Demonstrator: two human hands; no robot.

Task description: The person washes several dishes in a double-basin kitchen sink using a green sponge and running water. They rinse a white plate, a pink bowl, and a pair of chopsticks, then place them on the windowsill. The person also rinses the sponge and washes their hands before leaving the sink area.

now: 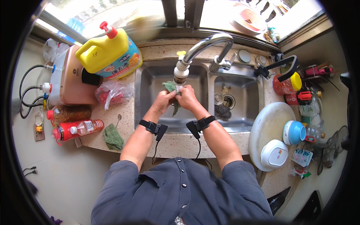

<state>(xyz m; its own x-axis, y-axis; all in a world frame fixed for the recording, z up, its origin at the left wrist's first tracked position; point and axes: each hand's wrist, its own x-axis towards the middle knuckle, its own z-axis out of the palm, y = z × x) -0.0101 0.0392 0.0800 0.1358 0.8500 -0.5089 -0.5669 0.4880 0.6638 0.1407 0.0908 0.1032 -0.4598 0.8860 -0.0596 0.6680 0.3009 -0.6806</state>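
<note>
Both hands are over the larger basin of a stainless steel sink (149,115), just below the tip of a chrome faucet (203,44). My left hand (164,100) grips a green cloth (169,85) from the left side. Across from it, my right hand (187,97) closes on the same cloth, its fingers near the white filter nozzle (181,71). Part of the cloth sticks up beyond the fingers and a twisted end hangs beneath them. Water appears to run from the nozzle onto the cloth. The fingers hide the cloth's middle.
In the smaller basin a dark scouring pad (222,112) lies by the drain (229,101). A yellow detergent jug (112,53) stands back left; a second green cloth (113,137) lies on the left counter. At right, a round board (261,126) carries blue bowls (292,132) and a white dish (274,157).
</note>
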